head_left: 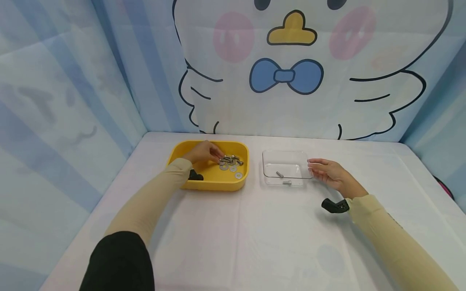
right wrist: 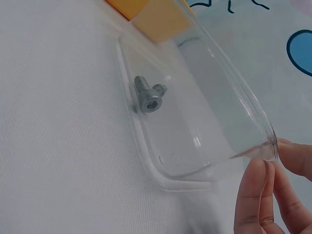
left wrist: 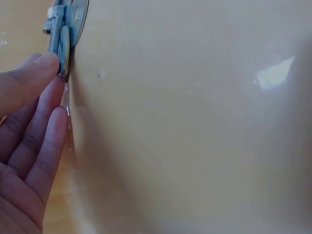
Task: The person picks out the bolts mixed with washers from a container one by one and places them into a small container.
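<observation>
Cap screws [left wrist: 55,36] lie crowded, so washers [left wrist: 65,48] may come also
Right hand [head_left: 331,173] pinches clear plastic box [right wrist: 185,136]; whether left hand [head_left: 205,152] pinches anything, we cannot tell

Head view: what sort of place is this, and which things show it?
Probably a small curtained-off tabletop work booth: printed fabric hangs behind and beside a white-covered table, where a yellow tray holds screws and washers beside a clear box.
</observation>
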`<act>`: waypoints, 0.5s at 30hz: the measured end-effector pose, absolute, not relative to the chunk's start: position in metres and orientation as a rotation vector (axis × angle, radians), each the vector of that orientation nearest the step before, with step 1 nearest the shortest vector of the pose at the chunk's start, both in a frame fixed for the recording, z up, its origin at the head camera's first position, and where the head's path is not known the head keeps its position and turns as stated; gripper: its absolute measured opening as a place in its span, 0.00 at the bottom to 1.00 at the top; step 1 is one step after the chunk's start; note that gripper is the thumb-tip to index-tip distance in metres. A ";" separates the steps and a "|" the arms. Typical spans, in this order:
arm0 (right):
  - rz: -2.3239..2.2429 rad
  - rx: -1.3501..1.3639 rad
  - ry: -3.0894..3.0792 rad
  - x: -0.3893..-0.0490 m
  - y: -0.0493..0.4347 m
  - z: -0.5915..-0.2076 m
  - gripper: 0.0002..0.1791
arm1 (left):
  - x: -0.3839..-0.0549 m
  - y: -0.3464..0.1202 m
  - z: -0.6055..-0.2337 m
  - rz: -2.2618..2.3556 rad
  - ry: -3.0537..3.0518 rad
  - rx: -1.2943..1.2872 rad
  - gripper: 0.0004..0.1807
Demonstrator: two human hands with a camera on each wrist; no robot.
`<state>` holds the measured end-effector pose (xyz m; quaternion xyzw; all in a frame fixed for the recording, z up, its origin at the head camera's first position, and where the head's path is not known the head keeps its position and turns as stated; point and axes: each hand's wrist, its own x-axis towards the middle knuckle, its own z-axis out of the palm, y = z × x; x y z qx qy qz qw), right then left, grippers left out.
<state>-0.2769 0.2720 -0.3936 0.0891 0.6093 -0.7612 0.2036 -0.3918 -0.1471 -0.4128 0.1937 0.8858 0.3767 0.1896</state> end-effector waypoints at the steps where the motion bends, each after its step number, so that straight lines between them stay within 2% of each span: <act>1: -2.117 0.247 1.709 -0.277 0.272 -0.394 0.08 | -0.391 -0.147 -0.413 1.056 2.491 0.542 0.13; 5: -2.113 0.251 1.725 -0.278 0.271 -0.394 0.07 | -0.389 -0.147 -0.413 1.055 2.495 0.555 0.13; 15: -2.130 0.252 1.722 -0.279 0.270 -0.396 0.12 | -0.390 -0.147 -0.415 0.992 2.548 0.567 0.12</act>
